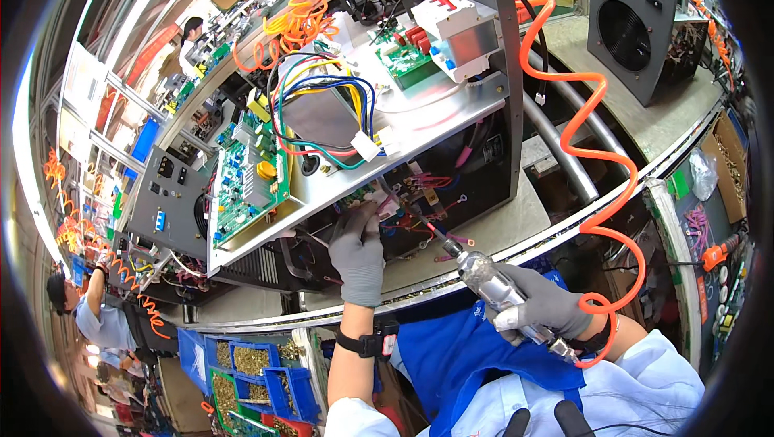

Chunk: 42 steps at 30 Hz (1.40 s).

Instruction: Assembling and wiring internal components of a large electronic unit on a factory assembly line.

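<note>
My right hand [550, 301], in a grey glove, is wrapped round a silver air screwdriver [488, 279]. The driver tilts up and left, its thin bit reaching into the open side of a metal equipment chassis [476, 105]. A coiled orange air hose [598, 131] runs from the tool's rear end. My left hand [357, 255], gloved too, reaches into the same opening near the bit's tip. Its fingers are closed together among wires; what they pinch is hidden. Loose red leads with ring terminals [462, 198] hang beside the bit.
On the chassis sit a green circuit board [262, 183], coloured wires [326, 82] and a white block [451, 30]. More grey units with fans [625, 34] stand along the line. Blue bins of screws [251, 360] lie lower left. Co-workers [105, 320] are at left.
</note>
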Motion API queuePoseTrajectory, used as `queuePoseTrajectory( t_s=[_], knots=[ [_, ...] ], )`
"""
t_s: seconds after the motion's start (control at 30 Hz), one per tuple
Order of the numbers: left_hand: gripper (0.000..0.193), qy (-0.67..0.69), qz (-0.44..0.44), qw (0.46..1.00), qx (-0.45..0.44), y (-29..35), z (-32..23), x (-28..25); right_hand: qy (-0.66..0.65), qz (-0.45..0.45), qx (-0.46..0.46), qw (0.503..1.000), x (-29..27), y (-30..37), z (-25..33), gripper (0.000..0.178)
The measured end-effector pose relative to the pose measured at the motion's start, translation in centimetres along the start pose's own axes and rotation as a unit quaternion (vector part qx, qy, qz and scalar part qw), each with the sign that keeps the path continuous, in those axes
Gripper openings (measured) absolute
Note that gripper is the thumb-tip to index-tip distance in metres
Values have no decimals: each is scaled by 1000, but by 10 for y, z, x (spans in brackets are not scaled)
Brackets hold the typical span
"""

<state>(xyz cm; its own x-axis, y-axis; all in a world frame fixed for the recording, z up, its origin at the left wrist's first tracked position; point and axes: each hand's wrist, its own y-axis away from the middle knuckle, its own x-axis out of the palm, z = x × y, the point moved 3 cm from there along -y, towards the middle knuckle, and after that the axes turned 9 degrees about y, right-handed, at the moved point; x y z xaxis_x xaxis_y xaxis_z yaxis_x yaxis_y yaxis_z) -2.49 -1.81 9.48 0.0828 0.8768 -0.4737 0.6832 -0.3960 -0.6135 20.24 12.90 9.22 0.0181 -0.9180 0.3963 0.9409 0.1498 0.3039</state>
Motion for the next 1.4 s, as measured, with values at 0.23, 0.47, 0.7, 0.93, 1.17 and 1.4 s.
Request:
queuePoseTrajectory(
  t_s=[0.23, 0.47, 0.7, 0.93, 1.17, 1.4],
  knots=[
    [15, 7, -14, 1000, -8, -3, 4, 5, 13, -30, -8, 999, -1, -16, 0, 55],
    [13, 23, -15, 998, -53, -2, 5, 5, -18, -25, -19, 999, 2, -21, -4, 53],
    [14, -24, -23, 998, 53, -5, 1, 4, -28, -46, -16, 998, 8, -22, -10, 51],
    [14, -62, -24, 997, 45, -5, 2, 5, -49, -46, -10, 998, 21, -31, -16, 57],
    [14, -81, -42, 995, 37, -6, -1, 10, -65, -72, 17, 995, 37, -37, -18, 60],
    [12, -105, -57, 991, 56, -3, -1, 7, -62, -79, 7, 995, 42, -40, -19, 56]
  ],
)
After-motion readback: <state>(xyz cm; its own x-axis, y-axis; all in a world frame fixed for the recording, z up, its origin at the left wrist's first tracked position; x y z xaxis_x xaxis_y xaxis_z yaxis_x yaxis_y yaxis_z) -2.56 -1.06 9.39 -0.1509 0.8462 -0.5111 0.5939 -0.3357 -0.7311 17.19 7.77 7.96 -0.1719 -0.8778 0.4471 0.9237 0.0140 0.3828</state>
